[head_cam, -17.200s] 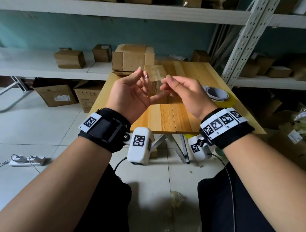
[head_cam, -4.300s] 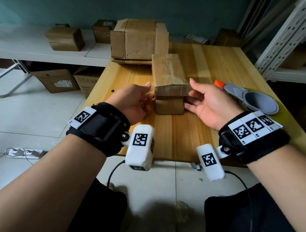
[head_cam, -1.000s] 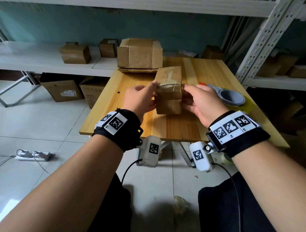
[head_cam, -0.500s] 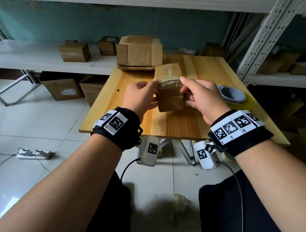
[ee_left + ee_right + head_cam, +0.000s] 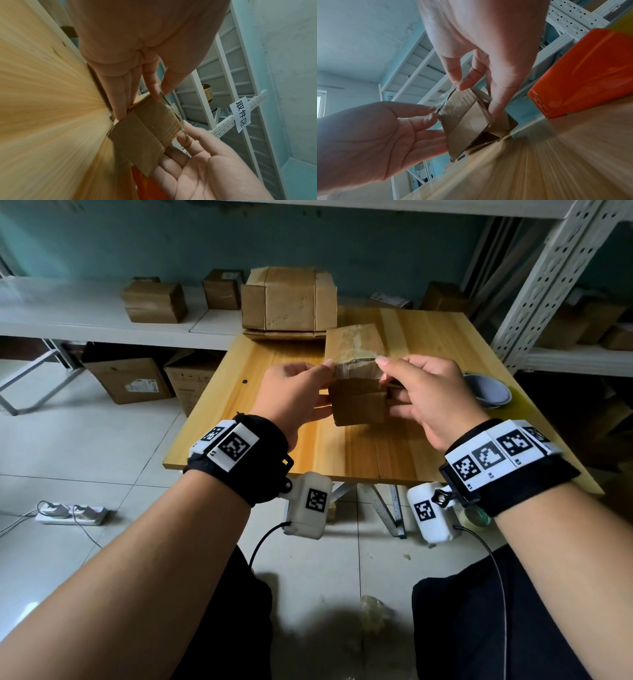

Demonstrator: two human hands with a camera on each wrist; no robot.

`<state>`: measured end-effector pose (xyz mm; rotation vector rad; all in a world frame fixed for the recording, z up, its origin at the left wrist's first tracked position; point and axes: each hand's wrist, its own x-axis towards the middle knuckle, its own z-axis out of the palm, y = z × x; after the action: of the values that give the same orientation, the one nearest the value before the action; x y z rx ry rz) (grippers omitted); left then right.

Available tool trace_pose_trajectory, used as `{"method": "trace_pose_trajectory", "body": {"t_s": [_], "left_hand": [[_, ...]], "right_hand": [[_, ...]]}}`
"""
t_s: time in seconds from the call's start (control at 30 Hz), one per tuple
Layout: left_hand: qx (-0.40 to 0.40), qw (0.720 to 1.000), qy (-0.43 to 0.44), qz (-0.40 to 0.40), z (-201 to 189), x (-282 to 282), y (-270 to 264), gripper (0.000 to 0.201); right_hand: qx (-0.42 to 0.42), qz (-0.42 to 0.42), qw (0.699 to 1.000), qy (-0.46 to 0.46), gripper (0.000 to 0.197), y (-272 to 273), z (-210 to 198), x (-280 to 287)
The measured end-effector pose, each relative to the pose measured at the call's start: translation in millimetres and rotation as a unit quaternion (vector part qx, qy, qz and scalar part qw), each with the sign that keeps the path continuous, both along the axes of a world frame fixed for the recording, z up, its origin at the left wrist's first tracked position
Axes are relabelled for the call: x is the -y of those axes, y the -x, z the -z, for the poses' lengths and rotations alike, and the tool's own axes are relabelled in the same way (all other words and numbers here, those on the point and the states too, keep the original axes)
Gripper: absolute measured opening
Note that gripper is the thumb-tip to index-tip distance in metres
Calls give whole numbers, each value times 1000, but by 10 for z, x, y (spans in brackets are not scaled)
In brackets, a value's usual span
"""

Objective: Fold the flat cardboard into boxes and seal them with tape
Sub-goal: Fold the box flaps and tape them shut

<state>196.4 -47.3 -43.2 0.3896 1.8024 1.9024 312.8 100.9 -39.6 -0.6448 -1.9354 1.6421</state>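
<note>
Your small cardboard box [image 5: 356, 378] sits mid-table on the wooden table [image 5: 274, 440], between your hands. Your left hand [image 5: 291, 395] pinches the clear tape [image 5: 356, 364] at the box's near top edge, at 9 o'clock of it; your right hand [image 5: 428, 395] pinches the same edge at 3 o'clock. Only the right wrist view shows the end flaps [image 5: 485, 139] gaping at the bottom, and your left fingers [image 5: 419, 112] lying straight and together. An orange tape dispenser [image 5: 580, 70] stands near at 3 o'clock. A flat cardboard stack [image 5: 287, 302] sits at 12 o'clock by the far edge. Bare wood runs toward 6 o'clock.
</note>
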Motion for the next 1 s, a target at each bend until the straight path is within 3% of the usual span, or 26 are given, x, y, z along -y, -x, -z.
{"method": "trace_pose_trajectory", "body": {"t_s": [0.27,0.7,0.9,1.0], "left_hand": [[14,999,-21,23,13,37,22,19],[18,997,-29,62,-34,178,56,11],[18,998,-26,62,-37,189,61,14],[12,998,-18,63,-38,181,54,14]], "right_hand": [[2,-16,1000,-20,22,-56,-12,-42],[-3,-57,998,34,17,-94,-68,-42],[14,-37,998,49,33,-96,-104,0],[23,-33,998,45,31,-97,-121,17]]}}
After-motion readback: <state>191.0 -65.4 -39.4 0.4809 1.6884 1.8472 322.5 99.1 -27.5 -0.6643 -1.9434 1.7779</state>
